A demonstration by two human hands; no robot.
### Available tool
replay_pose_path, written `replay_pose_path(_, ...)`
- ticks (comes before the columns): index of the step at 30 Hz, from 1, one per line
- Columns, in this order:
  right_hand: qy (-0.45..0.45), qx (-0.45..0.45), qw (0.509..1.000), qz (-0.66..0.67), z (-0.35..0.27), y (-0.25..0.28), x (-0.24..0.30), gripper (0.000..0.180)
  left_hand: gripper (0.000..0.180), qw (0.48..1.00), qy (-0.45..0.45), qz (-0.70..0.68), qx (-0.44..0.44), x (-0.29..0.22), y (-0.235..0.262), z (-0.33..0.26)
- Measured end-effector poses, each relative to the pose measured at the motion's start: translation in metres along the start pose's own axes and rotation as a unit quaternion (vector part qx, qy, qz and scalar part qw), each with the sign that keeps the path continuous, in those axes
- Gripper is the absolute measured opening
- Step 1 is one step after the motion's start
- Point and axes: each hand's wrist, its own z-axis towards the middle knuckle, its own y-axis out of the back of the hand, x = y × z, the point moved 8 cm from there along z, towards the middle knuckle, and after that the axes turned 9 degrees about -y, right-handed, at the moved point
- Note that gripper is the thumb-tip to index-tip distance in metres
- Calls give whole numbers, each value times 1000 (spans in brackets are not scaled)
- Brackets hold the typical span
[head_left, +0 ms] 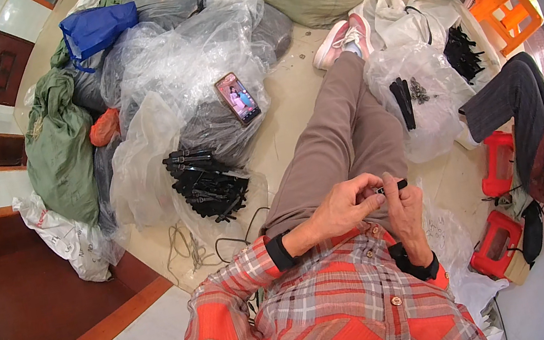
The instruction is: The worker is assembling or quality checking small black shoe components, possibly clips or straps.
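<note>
Above my lap, my left hand [349, 204] and my right hand [406, 208] meet with their fingertips pinched on a short black strap [401, 185]. Most of the strap is hidden by my fingers, and any fitting on it is too small to make out. Left of my legs, a heap of black straps with buckles [209, 185] lies on clear plastic. To the right of my knees, several straight black strips [403, 104] and a little pile of small metal pieces [419, 90] rest on a clear plastic bag [426, 135].
A lit phone [238, 99] lies on large plastic-wrapped bundles [194, 60]. Another black pile [463, 56] is at the right, near an orange stool [507, 15] and red stools [496, 245]. Beside me sits another person in dark trousers [511, 102]. Cords [188, 250] trail on the floor.
</note>
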Motion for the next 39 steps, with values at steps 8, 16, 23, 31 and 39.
replay_pose_path(8,-6,13,1000,10,0,0,6,31,25,999,14,-19,-34,-3,-3,2)
replay_pose_path(16,-15,10,1000,2,0,3,1,31,20,998,-1,25,-65,-7,-3,9)
replay_pose_path(23,-33,-4,998,45,2,7,-8,32,18,996,26,39,-75,-10,-4,12)
replay_pose_path(31,-53,-5,998,37,2,12,-7,35,16,997,18,14,-73,-6,-8,16)
replay_pose_path(39,-82,3,994,68,2,13,-3,41,17,997,29,19,-68,-7,-8,17)
